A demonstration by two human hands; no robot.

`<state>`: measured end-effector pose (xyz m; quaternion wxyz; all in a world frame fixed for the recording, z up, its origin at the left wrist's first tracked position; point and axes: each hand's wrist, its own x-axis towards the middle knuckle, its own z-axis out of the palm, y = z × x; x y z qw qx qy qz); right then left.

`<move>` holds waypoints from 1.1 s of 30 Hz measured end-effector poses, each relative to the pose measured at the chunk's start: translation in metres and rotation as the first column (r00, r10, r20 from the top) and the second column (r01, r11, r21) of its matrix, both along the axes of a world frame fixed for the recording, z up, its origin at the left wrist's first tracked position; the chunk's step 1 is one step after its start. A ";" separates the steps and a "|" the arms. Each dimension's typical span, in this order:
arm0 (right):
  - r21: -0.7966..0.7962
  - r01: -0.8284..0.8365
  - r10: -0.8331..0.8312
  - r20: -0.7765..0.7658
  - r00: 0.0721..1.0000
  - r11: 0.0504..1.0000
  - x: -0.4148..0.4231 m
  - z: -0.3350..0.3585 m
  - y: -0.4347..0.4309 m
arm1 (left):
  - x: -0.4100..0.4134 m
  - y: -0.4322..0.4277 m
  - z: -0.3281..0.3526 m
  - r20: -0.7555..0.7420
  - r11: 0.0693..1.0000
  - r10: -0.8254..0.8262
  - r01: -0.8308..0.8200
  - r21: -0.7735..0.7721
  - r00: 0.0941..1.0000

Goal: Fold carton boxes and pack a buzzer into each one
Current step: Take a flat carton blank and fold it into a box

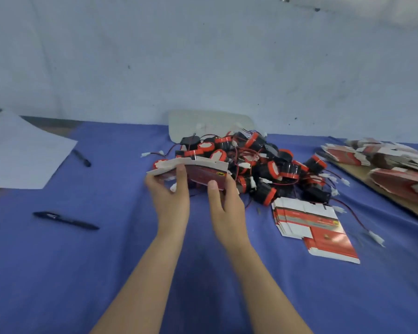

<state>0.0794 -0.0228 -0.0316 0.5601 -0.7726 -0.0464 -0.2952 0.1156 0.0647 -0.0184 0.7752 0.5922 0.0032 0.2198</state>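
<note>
Over the blue desk [106, 273], the left hand [170, 194] pinches one end of a flat carton [203, 175] and the right hand [225, 206] the other, each grip closed on card. Folding looks barely begun. Next, pop it square, then take a buzzer from the buzzer pile [263, 165] just behind.

We held a red-and-white carton [200, 173] just in front of the buzzer pile [270, 165], our left hand [171, 196] and right hand [227, 208] pinching its two ends. Flat cartons [309, 222] lay just right of the pile. A black pen [65, 220] lay well to its left.
</note>
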 end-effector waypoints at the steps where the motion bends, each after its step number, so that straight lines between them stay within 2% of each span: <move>1: 0.034 -0.018 0.018 -0.007 1.000 0.999 0.004 -0.002 0.005 | 0.003 0.008 -0.003 -0.011 1.000 0.020 -0.020 -0.008 1.000; 4: 0.175 -0.042 0.051 -0.048 0.998 0.984 0.018 -0.010 0.014 | 0.007 0.022 -0.017 -0.059 0.998 0.060 -0.060 0.004 0.996; 6: 0.214 -0.029 0.049 -0.089 0.995 0.976 0.023 -0.016 0.015 | 0.006 0.024 -0.025 -0.065 0.998 0.058 -0.057 0.026 0.996; 11: 0.256 0.010 0.024 -0.133 0.991 0.966 0.026 -0.025 0.015 | 0.006 0.020 -0.033 -0.060 0.999 0.011 -0.008 0.049 0.998; 17: 0.258 -0.032 0.065 -0.121 0.990 0.966 0.024 -0.029 0.015 | 0.009 0.020 -0.037 -0.088 0.997 0.056 -0.051 0.061 0.995; 23: 0.279 -0.030 0.054 -0.081 0.995 0.960 0.022 -0.031 0.011 | 0.007 0.019 -0.043 -0.050 0.984 0.070 -0.061 0.166 0.996; 25: 0.292 -0.021 0.051 -0.096 0.994 0.956 0.021 -0.030 0.010 | 0.007 0.018 -0.043 -0.018 0.980 0.021 -0.017 0.200 1.000; 28: 0.302 -0.010 0.045 -0.111 0.993 0.953 0.022 -0.029 0.010 | 0.005 0.013 -0.044 0.020 0.963 -0.172 0.164 0.215 0.985; 30: 0.318 -0.028 0.071 -0.125 0.990 0.948 0.021 -0.025 0.012 | 0.001 0.008 -0.043 -0.016 0.943 -0.286 0.285 0.172 0.958; 33: 0.371 -0.051 0.117 -0.155 0.981 0.927 0.018 -0.020 0.010 | -0.001 0.008 -0.041 -0.010 0.945 -0.293 0.291 0.149 0.956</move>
